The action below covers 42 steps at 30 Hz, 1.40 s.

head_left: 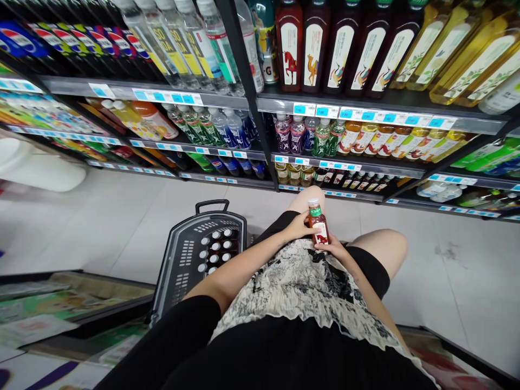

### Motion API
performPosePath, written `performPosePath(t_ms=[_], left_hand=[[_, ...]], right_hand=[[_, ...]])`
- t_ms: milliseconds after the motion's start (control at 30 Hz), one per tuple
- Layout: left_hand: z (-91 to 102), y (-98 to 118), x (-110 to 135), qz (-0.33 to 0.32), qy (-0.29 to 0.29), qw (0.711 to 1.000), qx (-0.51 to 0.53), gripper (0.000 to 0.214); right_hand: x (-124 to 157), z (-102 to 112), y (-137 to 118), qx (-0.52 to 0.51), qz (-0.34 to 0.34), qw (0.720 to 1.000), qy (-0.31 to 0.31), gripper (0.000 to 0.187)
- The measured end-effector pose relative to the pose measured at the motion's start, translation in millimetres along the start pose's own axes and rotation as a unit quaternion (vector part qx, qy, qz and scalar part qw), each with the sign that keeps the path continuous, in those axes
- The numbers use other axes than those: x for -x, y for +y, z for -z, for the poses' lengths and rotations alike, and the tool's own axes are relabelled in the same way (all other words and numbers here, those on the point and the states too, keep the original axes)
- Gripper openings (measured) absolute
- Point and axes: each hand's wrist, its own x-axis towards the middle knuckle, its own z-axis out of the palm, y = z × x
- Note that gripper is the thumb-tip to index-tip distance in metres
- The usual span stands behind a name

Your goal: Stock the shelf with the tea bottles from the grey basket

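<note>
I am crouched in front of drink shelves, looking down at my lap. A small bottle of red-brown drink [318,223] with a white cap and a green neck band stands upright over my knees. My left hand [296,227] wraps its left side with the fingers closed round it. From below and to the right, my right hand [333,248] grips the bottle's base. Both hands hold the same bottle, just above my patterned black-and-white top.
A grey shopping basket [187,260] with a black handle stands on the tiled floor to my left, holding several white-capped bottles [215,250]. Black shelving [260,97] full of bottled drinks runs across the front. A low display edge [73,273] lies at lower left.
</note>
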Motion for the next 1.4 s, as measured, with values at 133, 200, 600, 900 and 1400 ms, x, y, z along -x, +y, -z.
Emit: performPosePath(t_ms=[133,200,600,900,1400], left_hand=[[-1.3,-1,-2,-0.001,0.001,1.000,0.013,0.073],[-1.2,-3,-4,0.001,-0.001,1.000,0.024,0.074],[-1.8,5,1,0.009,-0.036,0.999,-0.034,0.070],[-3.3,7,2,0.002,-0.037,0.997,-0.074,0.063],[-2.5,5,3,0.010,-0.022,0.986,-0.163,0.066]], right_hand=[[1,0,-4,-0.015,-0.014,1.000,0.018,0.066],[1,1,-5,-0.020,-0.013,1.000,0.018,0.066],[5,0,-3,-0.058,-0.057,0.997,0.011,0.070],[4,2,0,-0.065,-0.047,0.997,0.007,0.073],[-9,11,29,-0.038,-0.018,0.999,-0.006,0.080]])
